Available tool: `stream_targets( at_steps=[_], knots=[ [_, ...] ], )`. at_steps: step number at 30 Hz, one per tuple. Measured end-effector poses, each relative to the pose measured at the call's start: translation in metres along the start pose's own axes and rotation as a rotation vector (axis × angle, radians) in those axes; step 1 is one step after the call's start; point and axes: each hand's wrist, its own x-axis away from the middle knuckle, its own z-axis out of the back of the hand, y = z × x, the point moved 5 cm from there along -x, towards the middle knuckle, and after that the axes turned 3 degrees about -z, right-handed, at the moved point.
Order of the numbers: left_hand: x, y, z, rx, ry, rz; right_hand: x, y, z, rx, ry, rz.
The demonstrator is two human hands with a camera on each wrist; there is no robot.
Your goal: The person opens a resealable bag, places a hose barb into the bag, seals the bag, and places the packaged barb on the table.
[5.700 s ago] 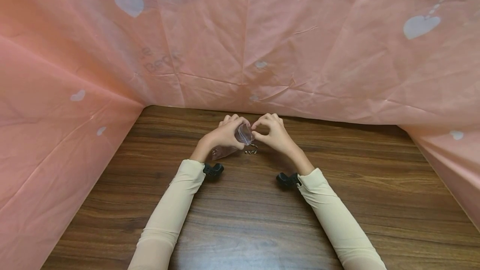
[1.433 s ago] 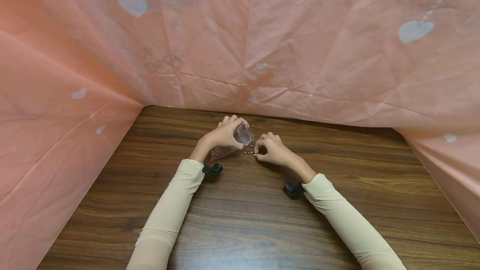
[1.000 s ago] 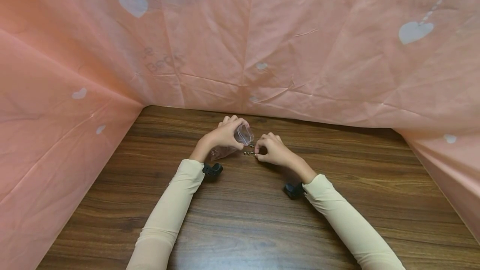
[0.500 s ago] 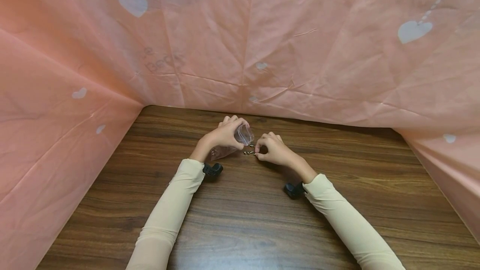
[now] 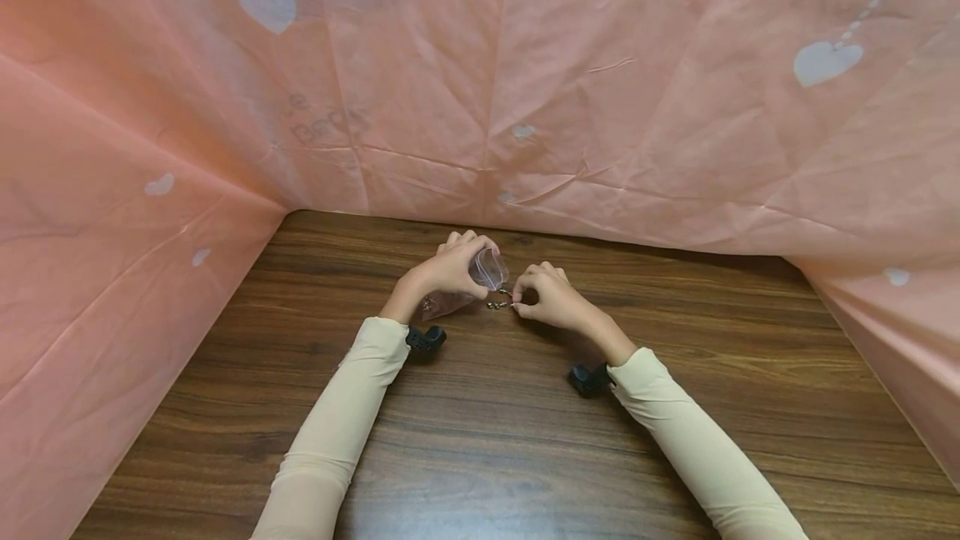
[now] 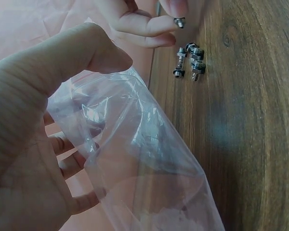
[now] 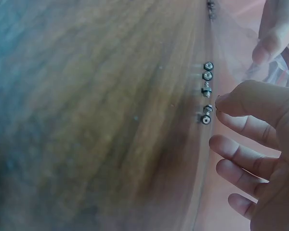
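Note:
My left hand (image 5: 447,267) holds a clear zip bag (image 6: 154,130), thumb on one side of its mouth and fingers on the other, so the mouth gapes toward the right. Small metal pieces show through the bag's lower end in the head view. Thumb and index finger of my right hand (image 5: 553,300) pinch one small threaded metal fitting (image 6: 179,22), just above the table and close to the bag mouth. Several similar fittings (image 7: 207,90) with black rings lie on the wood between the bag and my right fingertips.
The dark wooden table (image 5: 480,423) stretches toward me and out to both sides. Pink cloth (image 5: 420,90) with pale hearts hangs along the back and sides. A black wrist camera (image 5: 426,340) sits on the left wrist, another camera (image 5: 588,379) on the right.
Earlier my right hand was at the bag mouth; it then came down to the loose fittings. It has since risen slightly with one pinched. The left hand and bag stay put.

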Motion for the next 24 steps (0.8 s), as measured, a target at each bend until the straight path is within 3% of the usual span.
stream_targets(
  at_steps=[16,24],
  knots=[
    [-0.002,-0.001,-0.003,-0.005,0.003,0.005,-0.002,-0.001,0.025,-0.02,0.135,0.04],
    [-0.002,0.0,-0.004,-0.014,-0.001,0.005,-0.004,-0.006,0.037,-0.042,0.158,0.02]
  ],
)
